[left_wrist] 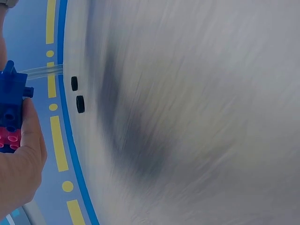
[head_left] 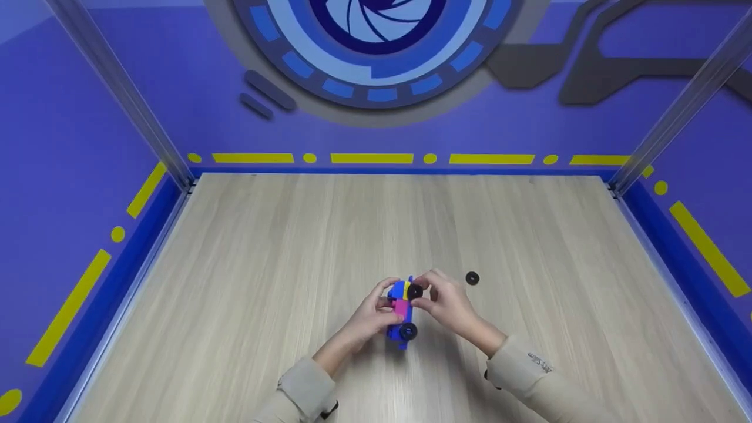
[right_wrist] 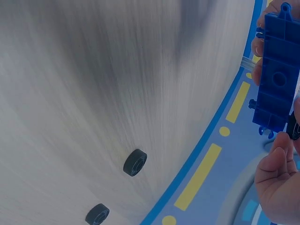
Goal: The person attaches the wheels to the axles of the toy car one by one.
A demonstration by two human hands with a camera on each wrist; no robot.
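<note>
My left hand (head_left: pixel 373 317) grips a small toy car (head_left: pixel 401 308) with a blue base, a pink block and a yellow piece. At the car's far end, my right hand (head_left: pixel 449 302) pinches a black wheel (head_left: pixel 415 291) against its side. Another black wheel (head_left: pixel 408 331) sits on the same side at the near end. The right wrist view shows the car's blue underside (right_wrist: pixel 280 70) held above the table, with bare pegs along one side. Most of the pinched wheel (right_wrist: pixel 294 126) is hidden there by fingers.
Two loose black wheels (right_wrist: pixel 135 162) lie on the wooden table (head_left: pixel 264 264), beyond my right hand; the head view shows just one wheel (head_left: pixel 472 278). Blue-purple panels (head_left: pixel 376 138) with yellow marks enclose the table at the back and both sides.
</note>
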